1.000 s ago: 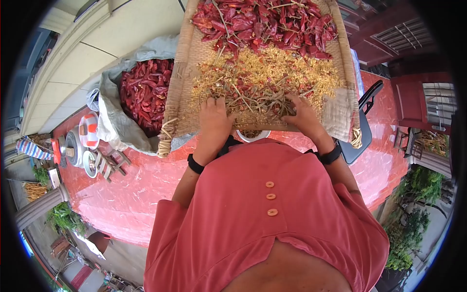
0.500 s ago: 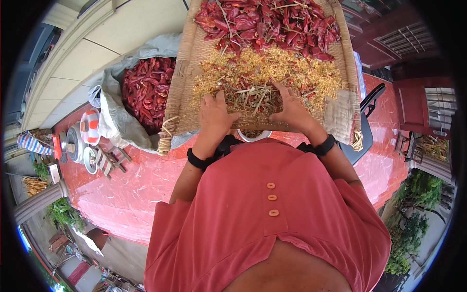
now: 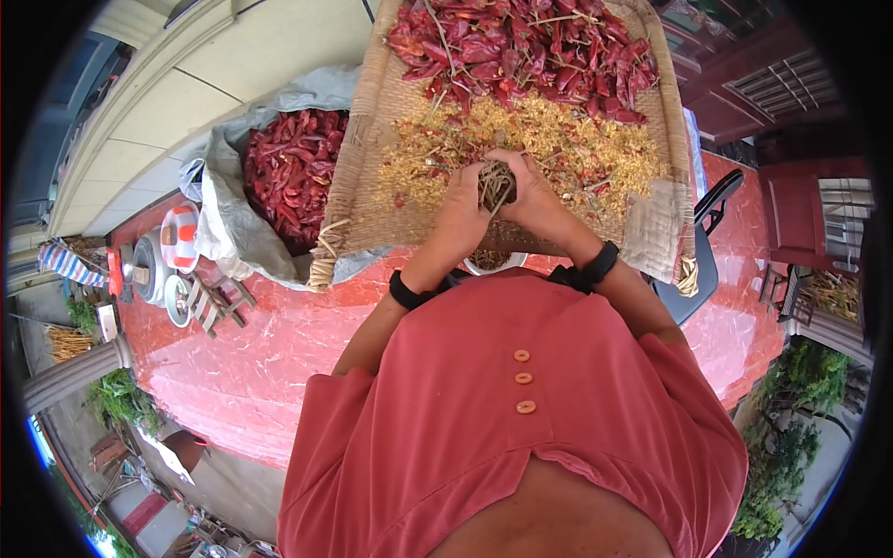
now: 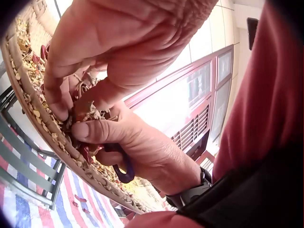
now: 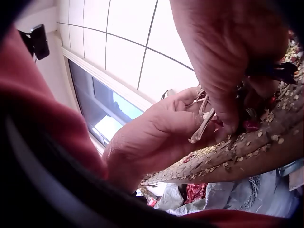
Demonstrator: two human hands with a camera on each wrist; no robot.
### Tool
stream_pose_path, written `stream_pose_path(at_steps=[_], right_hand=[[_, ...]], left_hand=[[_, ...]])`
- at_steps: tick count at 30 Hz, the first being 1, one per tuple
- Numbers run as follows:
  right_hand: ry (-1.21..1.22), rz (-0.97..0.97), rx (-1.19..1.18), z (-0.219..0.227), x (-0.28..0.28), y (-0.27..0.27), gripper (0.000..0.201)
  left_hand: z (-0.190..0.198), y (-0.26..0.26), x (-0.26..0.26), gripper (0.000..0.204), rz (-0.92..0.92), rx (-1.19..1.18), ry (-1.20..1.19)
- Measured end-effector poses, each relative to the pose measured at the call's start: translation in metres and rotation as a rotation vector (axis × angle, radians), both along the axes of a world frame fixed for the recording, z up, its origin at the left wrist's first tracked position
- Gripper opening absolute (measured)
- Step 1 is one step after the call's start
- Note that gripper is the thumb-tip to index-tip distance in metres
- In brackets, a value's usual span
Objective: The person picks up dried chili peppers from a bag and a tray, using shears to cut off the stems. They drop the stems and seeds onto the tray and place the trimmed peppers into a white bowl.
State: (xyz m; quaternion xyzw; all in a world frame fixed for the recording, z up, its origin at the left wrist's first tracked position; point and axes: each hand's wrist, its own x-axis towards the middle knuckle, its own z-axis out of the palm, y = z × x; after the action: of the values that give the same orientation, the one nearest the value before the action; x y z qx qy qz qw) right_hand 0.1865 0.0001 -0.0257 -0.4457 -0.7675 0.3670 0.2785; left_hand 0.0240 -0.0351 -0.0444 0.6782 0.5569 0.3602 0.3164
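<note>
Left hand (image 3: pixel 463 210) and right hand (image 3: pixel 541 210) clasp one bundle of dry stems (image 3: pixel 497 188), long axis roughly toward the body, over one woven tray (image 3: pixel 358 177). Beyond: seeds (image 3: pixel 595 149), then red chilies (image 3: pixel 530 56), too many to count.

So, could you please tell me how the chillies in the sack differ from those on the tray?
The sack chillies are heaped inside a pale sack; the tray chillies lie spread at the far end of a woven tray. Long dry stalks lie among the tray chillies, while none stand out among the sack chillies. Both are red.
</note>
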Motion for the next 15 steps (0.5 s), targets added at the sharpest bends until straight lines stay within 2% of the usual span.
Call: stream_pose_path(at_steps=[2,5,7,11,14,15], right_hand=[[0.066,0.000,-0.032,-0.010,0.005,0.002,0.068],[0.122,-0.025,-0.035,-0.001,0.008,-0.001,0.058],[0.141,-0.070,-0.034,0.013,0.009,-0.008,0.052],[0.182,-0.074,-0.077,0.043,0.014,-0.026,0.050],[0.113,-0.059,-0.183,0.070,0.021,-0.048,0.052],[0.133,-0.004,-0.142,0.071,0.024,-0.052,0.053]], left_hand=[[0.009,-0.001,0.004,0.057,-0.025,-0.022,0.008],[0.016,-0.005,0.006,0.059,-0.082,-0.183,-0.279],[0.023,-0.007,0.007,0.061,-0.104,-0.202,-0.242],[0.050,-0.019,0.004,0.065,-0.212,-0.300,-0.195],[0.078,-0.039,0.003,0.064,-0.283,-0.421,-0.347],[0.086,-0.046,0.003,0.063,-0.282,-0.467,-0.396]])
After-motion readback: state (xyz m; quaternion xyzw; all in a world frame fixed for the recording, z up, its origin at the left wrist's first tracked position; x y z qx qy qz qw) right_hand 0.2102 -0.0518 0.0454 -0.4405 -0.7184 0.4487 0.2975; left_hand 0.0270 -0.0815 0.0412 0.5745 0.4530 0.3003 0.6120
